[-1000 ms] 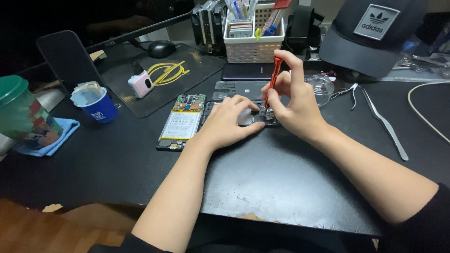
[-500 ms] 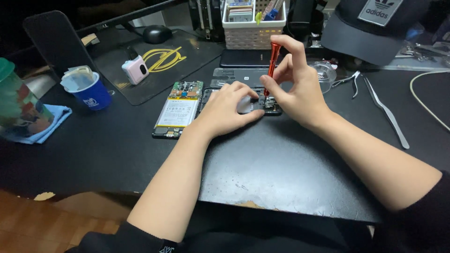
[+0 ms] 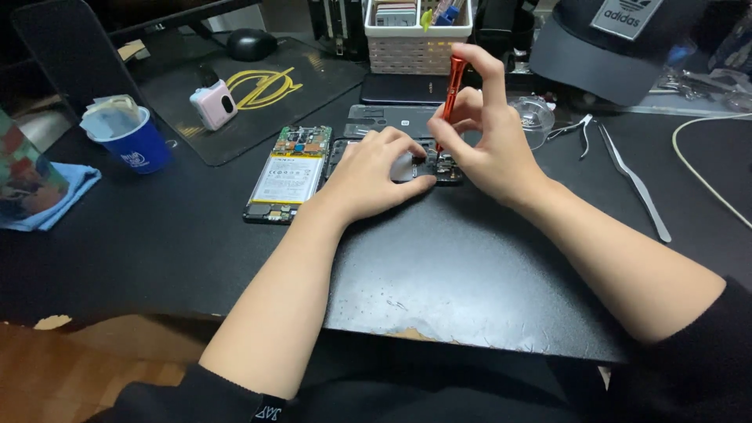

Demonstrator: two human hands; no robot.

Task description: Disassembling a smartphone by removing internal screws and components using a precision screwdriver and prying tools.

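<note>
Head view: right hand [image 3: 489, 145] pinches an upright orange screwdriver [image 3: 451, 90] over the opened phone [image 3: 427, 163]; left hand [image 3: 376, 172], fingers spread, presses that phone onto the bench [image 3: 470, 274].

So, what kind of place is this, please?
Probably a phone repair bench. An opened phone with its battery showing lies on the dark table, the right hand holds an orange screwdriver upright over another opened device, and tweezers lie nearby.

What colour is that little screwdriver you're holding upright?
The screwdriver in the right hand is bright orange-red; the head view shows it clearly.
</note>
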